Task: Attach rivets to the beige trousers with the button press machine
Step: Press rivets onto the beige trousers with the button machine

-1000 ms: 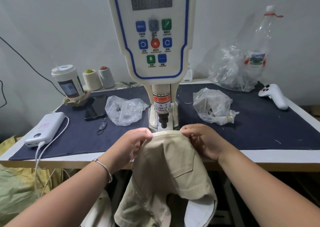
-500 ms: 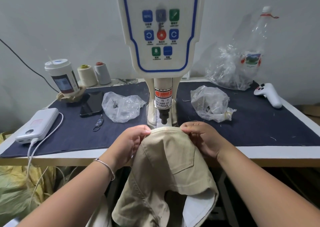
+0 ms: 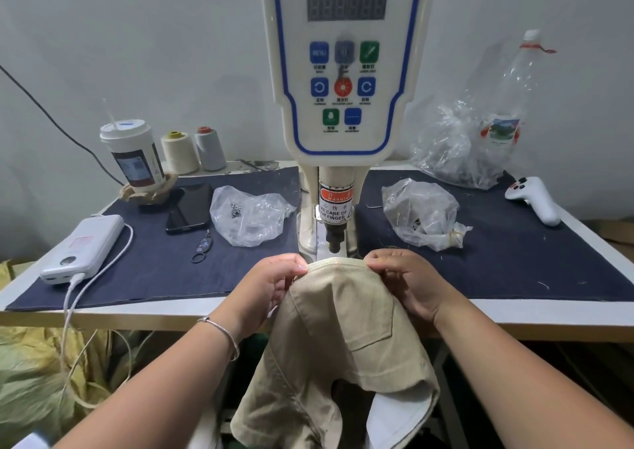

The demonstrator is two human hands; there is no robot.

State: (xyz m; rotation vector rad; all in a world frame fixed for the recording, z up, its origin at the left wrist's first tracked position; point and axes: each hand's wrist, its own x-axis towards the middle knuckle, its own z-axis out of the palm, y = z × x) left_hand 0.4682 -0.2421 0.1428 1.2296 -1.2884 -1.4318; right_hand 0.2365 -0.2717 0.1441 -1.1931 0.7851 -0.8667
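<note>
Beige twill of the trousers [image 3: 338, 332] is drawn up over the front edge of the counter [image 3: 171, 313], its top seam lying just in front of the punch [image 3: 334, 237] of the button press machine [image 3: 343, 71], while the rest of the garment hangs down below the counter. The left hand [image 3: 271, 285] pinches the seam from one side and the right hand [image 3: 403, 282] pinches it from the other, fingers curled round the cloth; this looks meant to keep the stretch between them taut and flat, so the rivet spot can slide under the punch while the fingers stay off to either side. Clear bags [image 3: 248, 217] lying on the dark mat [image 3: 164, 266] near the machine probably hold the rivets within easy reach.
</note>
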